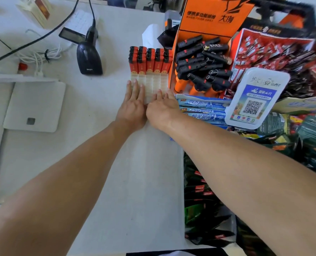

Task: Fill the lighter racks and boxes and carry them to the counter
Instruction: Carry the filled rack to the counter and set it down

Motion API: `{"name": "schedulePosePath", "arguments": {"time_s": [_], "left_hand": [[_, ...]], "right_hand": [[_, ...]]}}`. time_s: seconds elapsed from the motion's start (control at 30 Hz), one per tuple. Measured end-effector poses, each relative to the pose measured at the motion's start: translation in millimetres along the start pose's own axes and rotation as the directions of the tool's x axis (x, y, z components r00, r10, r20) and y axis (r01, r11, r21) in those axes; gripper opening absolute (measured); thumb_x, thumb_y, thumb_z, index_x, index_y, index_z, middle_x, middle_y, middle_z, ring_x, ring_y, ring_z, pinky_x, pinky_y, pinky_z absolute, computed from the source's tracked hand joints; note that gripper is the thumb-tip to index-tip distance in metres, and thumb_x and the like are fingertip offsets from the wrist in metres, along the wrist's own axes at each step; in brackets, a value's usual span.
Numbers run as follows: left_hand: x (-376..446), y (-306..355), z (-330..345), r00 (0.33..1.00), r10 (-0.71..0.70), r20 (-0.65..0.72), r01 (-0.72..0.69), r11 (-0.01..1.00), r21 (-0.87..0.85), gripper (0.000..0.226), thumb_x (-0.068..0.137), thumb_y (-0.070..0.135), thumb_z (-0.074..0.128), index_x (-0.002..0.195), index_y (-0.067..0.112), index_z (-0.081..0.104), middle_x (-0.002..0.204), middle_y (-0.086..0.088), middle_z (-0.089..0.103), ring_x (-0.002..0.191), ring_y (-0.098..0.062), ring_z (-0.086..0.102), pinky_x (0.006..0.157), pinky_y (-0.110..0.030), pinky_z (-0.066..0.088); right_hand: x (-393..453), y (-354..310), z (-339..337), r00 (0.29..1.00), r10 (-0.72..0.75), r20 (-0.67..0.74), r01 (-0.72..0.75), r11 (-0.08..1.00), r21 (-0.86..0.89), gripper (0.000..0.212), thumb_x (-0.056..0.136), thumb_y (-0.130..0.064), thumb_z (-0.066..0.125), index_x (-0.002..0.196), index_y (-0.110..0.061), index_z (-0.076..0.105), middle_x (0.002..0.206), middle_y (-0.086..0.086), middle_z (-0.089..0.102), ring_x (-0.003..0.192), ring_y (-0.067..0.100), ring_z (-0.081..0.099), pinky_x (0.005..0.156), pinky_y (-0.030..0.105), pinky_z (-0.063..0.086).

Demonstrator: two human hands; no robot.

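Both hands press a filled lighter rack into place on the counter.

The lighter rack (149, 71), five rows of red and black lighters on a pale tray, lies toward the far edge of the counter (116, 172), just beside the orange box of black torch lighters (201, 61). The left hand (133, 104) and right hand (162, 108) lie flat and open, palms down and side by side, with fingertips on the tray's near end; neither grips anything. Both arms reach forward almost straight. To finish well, the person should probably push evenly with both hands so the rack slides square and the lighters stay seated, stopping short of the barcode scanner (88, 54).
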State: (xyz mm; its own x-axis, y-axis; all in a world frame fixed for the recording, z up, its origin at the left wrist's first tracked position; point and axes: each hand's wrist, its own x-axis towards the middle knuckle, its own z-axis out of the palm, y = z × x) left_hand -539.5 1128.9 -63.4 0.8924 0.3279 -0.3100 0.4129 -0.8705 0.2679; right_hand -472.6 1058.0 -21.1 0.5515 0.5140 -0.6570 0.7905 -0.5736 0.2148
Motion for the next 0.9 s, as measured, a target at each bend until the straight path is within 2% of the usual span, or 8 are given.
{"name": "schedulePosePath", "arguments": {"time_s": [0.07, 0.17, 0.33, 0.43, 0.53, 0.67, 0.8, 0.9], "left_hand": [[-2.1, 1.8, -0.3, 1.0, 0.0, 0.007, 0.0, 1.0, 0.025, 0.074, 0.109, 0.031, 0.039, 0.134, 0.006, -0.026, 0.165, -0.027, -0.014, 0.151, -0.043, -0.022, 0.121, -0.043, -0.018], [4.6, -3.9, 8.6, 0.999, 0.032, 0.039, -0.035, 0.997, 0.062, 0.079, 0.106, 0.039, 0.041, 0.158, 0.014, -0.013, 0.166, -0.025, -0.012, 0.15, -0.043, -0.025, 0.116, -0.043, -0.026], [10.8, -10.7, 22.4, 0.998, 0.047, 0.043, -0.051, 0.995, 0.087, 0.087, 0.103, 0.045, 0.046, 0.162, 0.008, -0.006, 0.167, -0.024, -0.012, 0.149, -0.045, -0.026, 0.117, -0.047, -0.025], [10.4, -10.8, 14.7, 0.997, -0.037, 0.067, 0.047, 0.988, -0.146, 0.091, 0.103, 0.034, 0.055, 0.16, 0.005, -0.009, 0.167, -0.017, -0.02, 0.15, -0.035, -0.029, 0.122, -0.042, -0.013], [8.4, -17.9, 11.1, 0.996, -0.09, 0.016, 0.09, 0.924, -0.372, 0.082, 0.103, 0.025, 0.056, 0.163, 0.014, 0.001, 0.169, -0.005, -0.017, 0.154, -0.024, -0.022, 0.125, -0.036, -0.002], [-11.8, 0.3, 3.3, 0.987, -0.104, -0.12, 0.043, 0.903, -0.428, 0.074, 0.1, 0.022, 0.06, 0.161, 0.013, 0.02, 0.171, -0.008, 0.001, 0.157, -0.024, -0.011, 0.127, -0.039, 0.005], [-30.0, 41.0, -17.3, 0.978, -0.074, -0.196, -0.023, 0.891, -0.454, 0.067, 0.101, 0.029, 0.061, 0.158, 0.014, 0.031, 0.169, -0.007, 0.017, 0.157, -0.022, 0.001, 0.127, -0.038, 0.009], [-33.7, 84.6, -37.9, 0.976, 0.041, -0.213, -0.132, 0.893, -0.43, 0.064, 0.102, 0.03, 0.06, 0.158, 0.015, 0.033, 0.168, -0.006, 0.02, 0.157, -0.021, 0.006, 0.127, -0.036, 0.009]], "right_hand": [[-1.1, -1.5, 0.3, 1.0, -0.002, 0.004, 0.002, 1.0, -0.021, 0.062, 0.102, -0.012, 0.03, 0.156, 0.003, 0.004, 0.165, 0.023, 0.0, 0.154, 0.031, -0.003, 0.122, 0.047, -0.011], [-2.8, -3.0, -0.6, 1.0, -0.006, 0.002, 0.006, 0.999, -0.042, 0.063, 0.103, -0.012, 0.033, 0.156, 0.005, 0.003, 0.165, 0.023, 0.001, 0.154, 0.033, -0.003, 0.122, 0.048, -0.01], [-4.4, -4.4, 0.2, 1.0, -0.019, -0.002, 0.019, 0.998, -0.059, 0.064, 0.103, -0.014, 0.036, 0.156, 0.004, 0.004, 0.165, 0.023, 0.001, 0.154, 0.035, -0.003, 0.122, 0.05, -0.009], [-6.1, -0.4, 1.7, 0.999, -0.033, -0.023, 0.032, 0.998, -0.055, 0.062, 0.104, -0.015, 0.031, 0.156, 0.004, 0.004, 0.165, 0.023, 0.0, 0.154, 0.034, -0.002, 0.123, 0.047, -0.009], [-13.7, 7.2, 0.6, 0.99, -0.08, -0.118, 0.076, 0.996, -0.04, 0.056, 0.103, -0.018, 0.032, 0.156, -0.003, 0.025, 0.165, 0.02, 0.011, 0.153, 0.034, 0.002, 0.124, 0.044, -0.006], [-55.3, 30.6, -4.1, 0.949, -0.155, -0.275, 0.172, 0.984, 0.04, 0.046, 0.099, -0.014, 0.039, 0.143, -0.005, 0.049, 0.15, 0.016, 0.042, 0.149, 0.034, 0.02, 0.124, 0.043, -0.002], [-110.0, 80.9, 5.9, 0.907, -0.066, -0.416, 0.139, 0.979, 0.148, 0.056, 0.094, -0.023, 0.058, 0.146, -0.008, 0.044, 0.143, 0.009, 0.051, 0.143, 0.029, 0.032, 0.124, 0.042, 0.002], [-150.3, 129.7, 25.1, 0.908, 0.072, -0.413, 0.056, 0.955, 0.29, 0.057, 0.101, -0.035, 0.053, 0.15, -0.01, 0.038, 0.15, 0.009, 0.045, 0.143, 0.028, 0.033, 0.123, 0.041, 0.011]]}}
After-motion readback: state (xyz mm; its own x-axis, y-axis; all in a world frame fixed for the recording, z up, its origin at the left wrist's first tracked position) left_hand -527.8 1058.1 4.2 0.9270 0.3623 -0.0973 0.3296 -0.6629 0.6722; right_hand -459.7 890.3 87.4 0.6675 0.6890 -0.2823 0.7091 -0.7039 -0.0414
